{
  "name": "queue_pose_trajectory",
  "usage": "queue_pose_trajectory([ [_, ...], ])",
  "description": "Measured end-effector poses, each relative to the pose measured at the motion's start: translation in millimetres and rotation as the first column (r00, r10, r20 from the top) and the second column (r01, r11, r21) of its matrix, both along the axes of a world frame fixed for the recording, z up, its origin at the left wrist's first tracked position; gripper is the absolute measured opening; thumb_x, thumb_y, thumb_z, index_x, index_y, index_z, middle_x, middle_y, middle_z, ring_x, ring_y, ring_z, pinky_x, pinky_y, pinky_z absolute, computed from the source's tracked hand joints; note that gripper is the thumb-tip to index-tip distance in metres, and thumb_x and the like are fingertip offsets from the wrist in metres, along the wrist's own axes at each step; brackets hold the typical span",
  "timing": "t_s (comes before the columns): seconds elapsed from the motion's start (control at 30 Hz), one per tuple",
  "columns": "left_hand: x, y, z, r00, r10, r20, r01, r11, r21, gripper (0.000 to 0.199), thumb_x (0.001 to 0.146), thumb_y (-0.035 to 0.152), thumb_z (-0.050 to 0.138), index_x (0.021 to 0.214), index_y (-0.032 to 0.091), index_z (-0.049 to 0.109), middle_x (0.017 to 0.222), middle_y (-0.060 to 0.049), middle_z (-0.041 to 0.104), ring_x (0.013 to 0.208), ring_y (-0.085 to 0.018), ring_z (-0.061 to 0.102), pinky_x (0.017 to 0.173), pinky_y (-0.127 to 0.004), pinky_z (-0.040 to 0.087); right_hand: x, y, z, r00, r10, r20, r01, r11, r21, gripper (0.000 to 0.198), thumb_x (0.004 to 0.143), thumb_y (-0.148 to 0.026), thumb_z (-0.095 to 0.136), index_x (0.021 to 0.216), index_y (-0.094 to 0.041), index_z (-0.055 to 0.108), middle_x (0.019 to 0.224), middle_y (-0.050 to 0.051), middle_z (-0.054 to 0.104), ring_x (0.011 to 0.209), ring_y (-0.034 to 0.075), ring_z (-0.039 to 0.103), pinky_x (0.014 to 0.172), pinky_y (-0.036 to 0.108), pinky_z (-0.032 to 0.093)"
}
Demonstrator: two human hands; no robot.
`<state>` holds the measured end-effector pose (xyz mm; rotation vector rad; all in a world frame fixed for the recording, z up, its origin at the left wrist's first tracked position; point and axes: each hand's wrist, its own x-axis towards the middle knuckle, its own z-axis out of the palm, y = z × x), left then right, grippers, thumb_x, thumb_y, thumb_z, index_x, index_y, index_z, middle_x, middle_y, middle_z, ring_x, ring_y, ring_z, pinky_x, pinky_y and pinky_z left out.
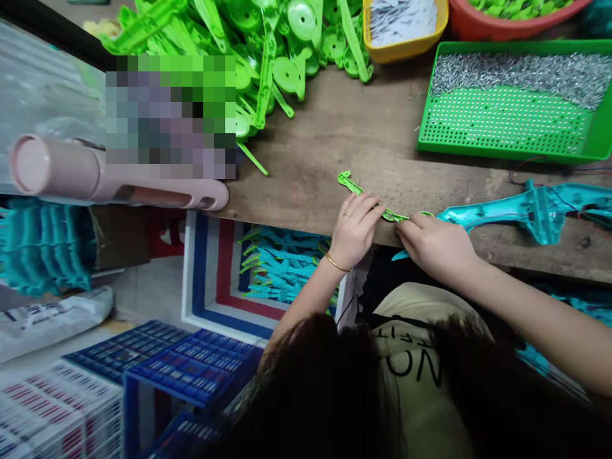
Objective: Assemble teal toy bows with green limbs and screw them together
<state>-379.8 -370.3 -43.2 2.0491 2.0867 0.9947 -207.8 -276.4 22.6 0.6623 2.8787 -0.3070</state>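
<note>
A slim bright green plastic part (350, 183) lies at the front edge of the wooden table and runs under both hands. My left hand (354, 229) is closed on its middle, thumb and fingers pinching it. At the part's right end, my right hand (435, 245) has its fingers pressed together on it. Beside the right hand lies a long teal plastic piece (540, 213) with thin wires. A teal tip (400, 255) pokes out below that hand; whether it belongs to the same piece is hidden.
Green plastic parts (287, 73) are heaped at the back left. A yellow tub (406, 48), a red basin (519, 25) and a green tray (507, 121) of small metal pieces stand behind. A pink cylinder (62, 169) sits left. Below are a striped box (224, 268) and blue crates (191, 366).
</note>
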Motion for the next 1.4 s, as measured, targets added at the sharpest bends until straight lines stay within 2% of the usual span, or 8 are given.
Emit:
queue_pose_trajectory([
  [0.2,-0.8,0.4,-4.9,0.998,-0.027,0.062,0.026,1.000,0.017,0.024,0.097,0.020,0.048,0.110,0.021,0.068,0.117,-0.008,0.068,0.120,-0.020,0.059,0.110,-0.049,0.043,-13.8,13.9,14.8,0.991,-0.115,0.073,0.121,0.988,-0.093,0.036,0.098,-0.035,0.036,0.110,-0.019,0.066,0.099,0.010,0.068,0.075,0.020,0.064,0.052,0.032,0.021],
  [0.4,-1.8,-0.8,-5.0,0.999,-0.023,0.037,0.023,1.000,-0.003,0.025,0.097,0.019,0.047,0.111,0.022,0.068,0.119,-0.008,0.068,0.122,-0.020,0.058,0.111,-0.050,0.042,-27.5,25.8,6.6,0.985,-0.151,0.081,0.161,0.978,-0.131,0.034,0.097,-0.037,0.039,0.103,-0.021,0.068,0.100,0.008,0.069,0.080,0.022,0.066,0.055,0.031,0.026],
  [0.53,0.8,-1.3,-5.1,0.999,-0.012,0.034,0.013,1.000,-0.021,0.024,0.096,0.021,0.049,0.110,0.022,0.069,0.121,-0.007,0.067,0.123,-0.022,0.058,0.111,-0.051,0.042,-32.3,31.3,5.3,0.988,-0.134,0.082,0.144,0.980,-0.140,0.034,0.096,-0.034,0.037,0.101,-0.017,0.065,0.102,0.012,0.069,0.081,0.023,0.065,0.057,0.031,0.030],
  [0.73,-3.9,2.9,2.1,0.970,-0.014,0.244,0.012,1.000,0.008,0.023,0.097,0.023,0.050,0.109,0.019,0.069,0.115,-0.010,0.070,0.117,-0.020,0.062,0.106,-0.047,0.048,-28.8,40.4,10.6,0.986,-0.127,0.107,0.148,0.966,-0.212,0.032,0.094,-0.038,0.044,0.100,-0.021,0.070,0.100,0.010,0.072,0.083,0.024,0.065,0.062,0.031,0.036],
  [0.83,-11.3,7.6,5.0,0.964,0.020,0.266,-0.031,0.999,0.035,0.021,0.097,0.023,0.051,0.106,0.018,0.069,0.111,-0.010,0.071,0.110,-0.018,0.064,0.101,-0.042,0.050,-26.5,42.7,10.6,0.987,-0.154,0.055,0.163,0.953,-0.255,0.030,0.093,-0.037,0.047,0.100,-0.023,0.072,0.102,0.008,0.073,0.085,0.024,0.066,0.068,0.032,0.041],
  [1.03,-17.4,13.7,-2.5,0.982,0.027,0.186,-0.038,0.998,0.056,0.019,0.095,0.025,0.054,0.095,0.018,0.072,0.102,-0.007,0.071,0.102,-0.018,0.064,0.098,-0.040,0.051,-29.3,44.0,8.7,0.959,-0.205,-0.196,0.101,0.893,-0.440,0.025,0.091,-0.030,0.051,0.098,-0.020,0.073,0.094,0.008,0.068,0.089,0.021,0.065,0.079,0.032,0.046],
  [1.27,-15.0,12.2,-6.7,0.987,0.020,0.159,-0.035,0.995,0.095,0.022,0.096,0.021,0.050,0.095,0.016,0.071,0.103,-0.008,0.070,0.106,-0.018,0.062,0.099,-0.038,0.050,-45.9,40.2,1.6,0.890,-0.256,-0.377,0.022,0.850,-0.527,0.019,0.087,-0.027,0.055,0.090,-0.019,0.072,0.088,0.007,0.065,0.081,0.018,0.061,0.073,0.030,0.046],
  [1.4,-14.7,12.1,-7.5,0.984,0.021,0.176,-0.032,0.997,0.063,0.023,0.097,0.023,0.048,0.100,0.017,0.070,0.105,-0.008,0.069,0.108,-0.019,0.061,0.102,-0.039,0.048,-48.3,42.3,-8.1,0.863,-0.351,-0.363,0.005,0.725,-0.689,0.013,0.082,-0.028,0.061,0.082,-0.018,0.069,0.079,0.004,0.064,0.072,0.016,0.058,0.067,0.030,0.044],
])
